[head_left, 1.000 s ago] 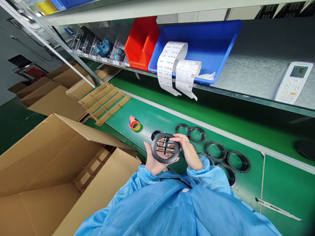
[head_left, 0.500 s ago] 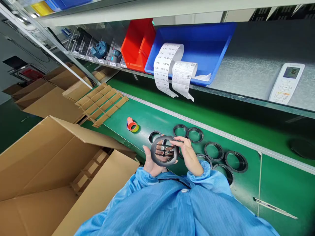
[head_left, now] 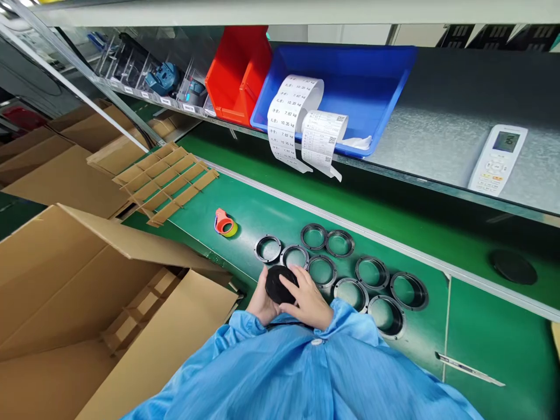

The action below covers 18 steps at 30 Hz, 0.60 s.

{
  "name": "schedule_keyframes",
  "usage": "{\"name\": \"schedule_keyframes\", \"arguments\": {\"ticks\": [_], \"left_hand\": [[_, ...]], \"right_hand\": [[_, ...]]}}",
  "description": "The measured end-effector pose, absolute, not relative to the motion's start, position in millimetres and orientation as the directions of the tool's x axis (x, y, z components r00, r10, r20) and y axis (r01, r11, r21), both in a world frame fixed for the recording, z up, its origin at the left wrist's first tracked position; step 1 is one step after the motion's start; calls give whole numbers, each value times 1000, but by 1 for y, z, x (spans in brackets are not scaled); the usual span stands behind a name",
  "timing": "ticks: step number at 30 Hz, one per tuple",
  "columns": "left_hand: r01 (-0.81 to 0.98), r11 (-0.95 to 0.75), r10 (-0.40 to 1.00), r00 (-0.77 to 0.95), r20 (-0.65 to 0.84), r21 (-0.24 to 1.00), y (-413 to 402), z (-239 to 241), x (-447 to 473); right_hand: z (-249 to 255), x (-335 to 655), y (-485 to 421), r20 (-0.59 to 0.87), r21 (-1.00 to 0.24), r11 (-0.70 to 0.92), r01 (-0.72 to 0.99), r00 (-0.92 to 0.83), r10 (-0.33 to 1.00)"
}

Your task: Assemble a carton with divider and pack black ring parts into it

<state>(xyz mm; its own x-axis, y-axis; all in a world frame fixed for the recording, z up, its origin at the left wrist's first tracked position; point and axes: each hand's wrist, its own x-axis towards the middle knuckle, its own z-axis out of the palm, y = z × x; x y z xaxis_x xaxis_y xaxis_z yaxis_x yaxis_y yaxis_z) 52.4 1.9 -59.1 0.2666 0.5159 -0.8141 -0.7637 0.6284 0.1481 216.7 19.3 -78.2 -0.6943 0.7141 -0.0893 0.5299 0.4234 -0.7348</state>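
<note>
Between my two hands, low and close to my blue sleeves, is a round black air vent (head_left: 275, 286). Its face now shows as a dark disc, and I cannot make out gaps between the slats. My left hand (head_left: 259, 303) cups it from the left and below. From the right, my right hand (head_left: 310, 298) rests fingers on the vent's face and edge. Just beyond my hands, several black rings (head_left: 422, 294) lie apart or touching on the green bench (head_left: 262, 204). One of them is partly covered by my right hand.
A large open carton (head_left: 144, 251) stands at the left, with a cardboard divider (head_left: 168, 181) behind it. Small coloured rings (head_left: 223, 221) sit on the bench. A thin pale strip (head_left: 470, 369) and a black disc (head_left: 513, 267) lie right. The shelf holds a blue bin (head_left: 341, 64), red bin (head_left: 238, 76) and remote (head_left: 499, 157).
The vent's face has gone from open slats with gaps to a dark disc. My right hand has shifted from its upper edge onto its face. The view has swung slightly right.
</note>
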Motion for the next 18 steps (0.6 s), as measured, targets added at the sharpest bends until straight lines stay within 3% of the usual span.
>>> {"name": "schedule_keyframes", "arguments": {"ticks": [3, 7, 12, 18], "left_hand": [[-742, 663, 446, 285, -848, 99, -3, -70, 51], [-721, 683, 420, 253, -872, 120, 8, -84, 26], [-680, 678, 306, -83, -949, 278, 42, -123, -35], [-750, 600, 369, -49, -928, 278, 69, -155, -93]], "right_hand": [[-95, 204, 27, -308, -797, 228, 559, -701, 643], [-113, 166, 58, -330, -801, 194, 566, -688, 646], [-139, 94, 113, -247, -552, 362, 751, -562, 789], [-189, 31, 146, -307, -301, 520, 799, -598, 740]]}}
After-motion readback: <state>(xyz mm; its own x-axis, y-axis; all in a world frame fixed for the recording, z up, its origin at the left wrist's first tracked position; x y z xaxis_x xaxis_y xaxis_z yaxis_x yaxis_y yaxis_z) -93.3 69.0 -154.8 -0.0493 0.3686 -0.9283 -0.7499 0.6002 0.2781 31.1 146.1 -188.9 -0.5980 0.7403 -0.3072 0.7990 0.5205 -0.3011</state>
